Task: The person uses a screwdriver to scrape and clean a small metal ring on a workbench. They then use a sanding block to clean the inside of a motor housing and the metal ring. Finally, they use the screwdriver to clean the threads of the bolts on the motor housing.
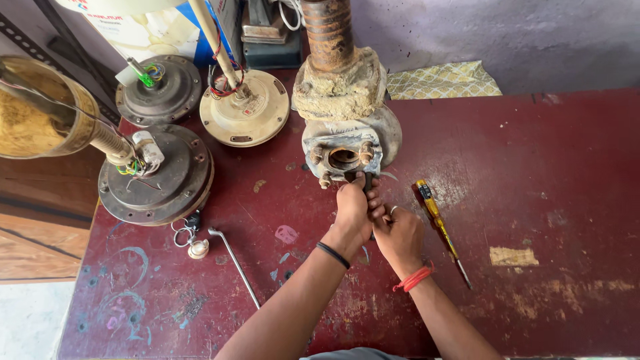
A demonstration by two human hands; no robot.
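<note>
Rusty pump (pixel 343 110) upright | both hands (pixel 377 217) grip dark tool (pixel 367 181) at flange

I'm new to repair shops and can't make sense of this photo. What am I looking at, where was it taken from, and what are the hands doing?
This is one view from a camera on the person's head, looking down at a dark red workbench. Both bare hands meet at a dirty, rusted pump-like body: the left hand grips a dark tool against its bolted flange, and the right hand closes just behind it. A yellow screwdriver lies to the right, a bent metal wrench and a set of keys to the left. Three round ceiling fan motors sit at the far left.
</note>
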